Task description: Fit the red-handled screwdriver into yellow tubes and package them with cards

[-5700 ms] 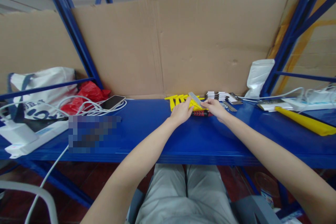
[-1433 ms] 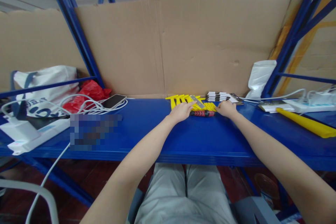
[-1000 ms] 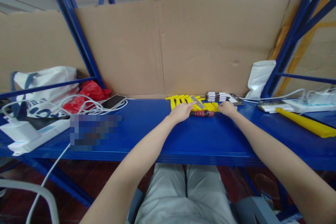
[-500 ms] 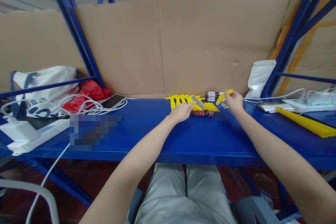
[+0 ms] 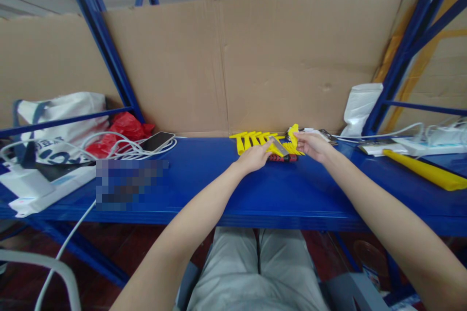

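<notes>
My left hand (image 5: 254, 157) is closed on a yellow scraper-like piece with a flat grey metal plate (image 5: 280, 147), just above the blue table. My right hand (image 5: 314, 146) pinches a flat yellow plastic piece (image 5: 293, 130), tilted up to the right of the metal plate. A row of yellow T-shaped parts (image 5: 247, 142) lies behind my left hand. Between the hands are small yellow pieces (image 5: 291, 147) in a row, partly covered. A red and black screwdriver (image 5: 289, 158) lies in front of them, its left end hidden by my left hand.
A phone (image 5: 159, 141), white cables, a red plastic bag (image 5: 129, 128) and a white tote bag (image 5: 73, 124) are on the left. At right are a white pouch (image 5: 362, 107), a power strip (image 5: 419, 146) and a long yellow object (image 5: 426, 170). Cardboard (image 5: 284, 68) stands behind the table.
My right hand has moved left with the yellow plastic piece, bringing it close to the metal plate. My left hand has stayed nearly in place, still holding the scraper-like piece.
</notes>
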`<state>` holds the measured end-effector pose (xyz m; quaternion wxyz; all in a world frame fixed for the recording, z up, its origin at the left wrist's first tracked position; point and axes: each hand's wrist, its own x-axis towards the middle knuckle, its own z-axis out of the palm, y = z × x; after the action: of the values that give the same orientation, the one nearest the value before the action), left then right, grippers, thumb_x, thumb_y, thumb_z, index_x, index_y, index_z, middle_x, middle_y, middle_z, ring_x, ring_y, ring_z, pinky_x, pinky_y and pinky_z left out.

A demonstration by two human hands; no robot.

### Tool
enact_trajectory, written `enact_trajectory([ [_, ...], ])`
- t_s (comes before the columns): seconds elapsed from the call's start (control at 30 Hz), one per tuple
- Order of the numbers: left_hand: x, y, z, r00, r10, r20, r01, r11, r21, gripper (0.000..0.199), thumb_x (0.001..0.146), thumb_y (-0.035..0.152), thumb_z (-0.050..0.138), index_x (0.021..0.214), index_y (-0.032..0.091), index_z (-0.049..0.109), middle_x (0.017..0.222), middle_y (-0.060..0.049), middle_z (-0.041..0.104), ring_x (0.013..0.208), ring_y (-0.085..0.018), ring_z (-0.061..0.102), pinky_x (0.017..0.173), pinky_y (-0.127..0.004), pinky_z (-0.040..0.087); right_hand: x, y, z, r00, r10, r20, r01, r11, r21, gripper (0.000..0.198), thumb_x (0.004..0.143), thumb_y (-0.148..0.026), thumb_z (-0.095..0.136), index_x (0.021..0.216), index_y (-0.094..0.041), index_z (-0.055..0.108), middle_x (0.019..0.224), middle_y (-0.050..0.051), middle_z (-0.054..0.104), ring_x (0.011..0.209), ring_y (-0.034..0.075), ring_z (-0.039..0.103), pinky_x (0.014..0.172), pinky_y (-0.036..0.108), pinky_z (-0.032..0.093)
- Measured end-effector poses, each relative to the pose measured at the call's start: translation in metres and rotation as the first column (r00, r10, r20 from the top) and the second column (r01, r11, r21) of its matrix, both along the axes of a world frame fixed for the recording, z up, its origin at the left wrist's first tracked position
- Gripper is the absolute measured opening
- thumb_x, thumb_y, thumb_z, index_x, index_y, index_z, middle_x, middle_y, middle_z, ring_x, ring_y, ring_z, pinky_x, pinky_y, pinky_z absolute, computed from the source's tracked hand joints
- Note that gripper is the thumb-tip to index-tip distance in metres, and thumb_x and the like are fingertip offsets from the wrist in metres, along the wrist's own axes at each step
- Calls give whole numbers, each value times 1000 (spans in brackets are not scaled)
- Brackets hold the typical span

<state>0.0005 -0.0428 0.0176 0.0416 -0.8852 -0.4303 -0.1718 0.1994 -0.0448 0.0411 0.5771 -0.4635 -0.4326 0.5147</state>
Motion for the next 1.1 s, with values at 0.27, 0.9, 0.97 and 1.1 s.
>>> enact_trajectory([
  [0.27, 5, -5, -3, 999, -24, 44, 25, 999, -37, 46, 93, 34, 37, 134, 16, 29, 122, -14, 60, 109, -24, 59, 87, -36, 47, -10, -5, -4, 950, -55, 306, 46, 998, 37, 28, 60, -25, 78, 58, -14, 53, 43, -6, 43, 43, 4, 38, 42, 17, 27],
  [0.9, 10, -11, -2, 999, -34, 0, 34, 998, -50, 31, 93, 37, 34, 117, 17, 35, 112, -14, 64, 102, -25, 62, 79, -33, 49, -13, -3, -9, 862, 4, 508, -29, 999, 42, 34, 49, -34, 82, 51, -15, 54, 41, -5, 46, 41, 5, 35, 41, 20, 24],
  [0.97, 9, -12, -1, 999, -46, -2, 45, 998, -42, 31, 93, 36, 34, 117, 17, 35, 113, -13, 64, 103, -25, 62, 80, -34, 49, -14, -4, -9, 854, -19, 519, -10, 999, 52, 33, 50, -33, 81, 51, -15, 53, 41, -5, 46, 42, 5, 35, 41, 20, 25],
  [1.1, 8, -11, -1, 996, -88, -12, 88, 996, -23, 29, 94, 32, 32, 120, 19, 36, 115, -11, 63, 104, -24, 61, 82, -34, 48, -16, -4, -10, 833, -79, 547, 36, 995, 90, 31, 52, -28, 81, 56, -16, 52, 48, -4, 50, 46, 7, 42, 43, 20, 31],
])
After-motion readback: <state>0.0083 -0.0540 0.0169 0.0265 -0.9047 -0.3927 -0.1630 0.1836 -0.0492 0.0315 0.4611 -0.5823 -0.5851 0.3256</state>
